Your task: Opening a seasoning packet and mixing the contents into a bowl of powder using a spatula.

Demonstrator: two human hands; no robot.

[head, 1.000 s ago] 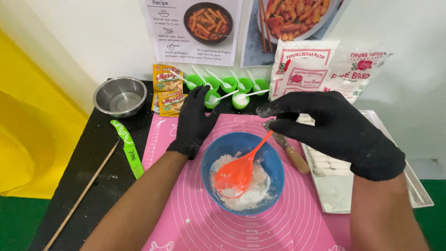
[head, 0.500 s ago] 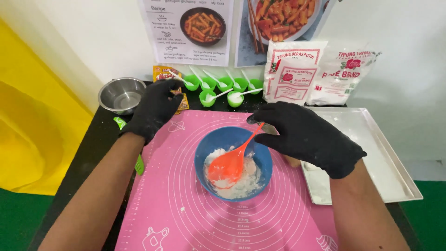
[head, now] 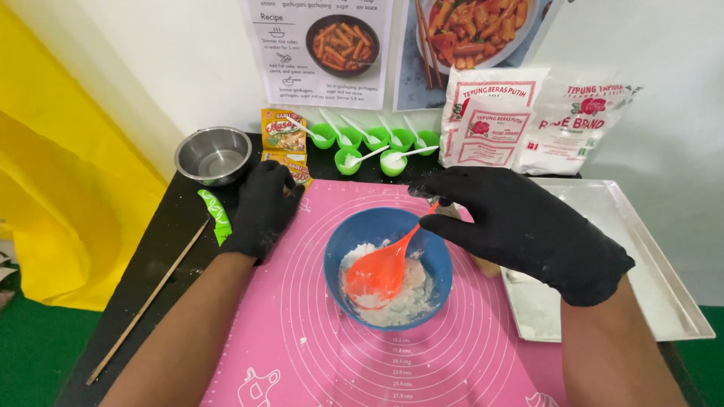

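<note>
A blue bowl [head: 434, 256] with white floury dough stands in the middle of a pink silicone mat [head: 317, 339]. An orange spoon [head: 381, 269] rests in the dough, its handle pinched by my right hand [head: 520, 222], which wears a black glove. My left hand [head: 264, 207], also in a black glove, lies palm down at the mat's left edge, holding nothing, beside a green knife [head: 214, 215] and just in front of the yellow seasoning sachets [head: 283, 136].
A steel bowl [head: 213, 154] sits back left. Several small green cups [head: 369, 143] with white spoons line the wall. Two flour bags [head: 528, 120] lean at the back right. A metal tray [head: 648, 264] lies right of the mat; a wooden stick [head: 147, 301] lies left.
My left hand left the bowl's rim, swung left toward the sachets, then settled at the mat's left edge. The right hand keeps the spoon in the dough. The view shifted slightly.
</note>
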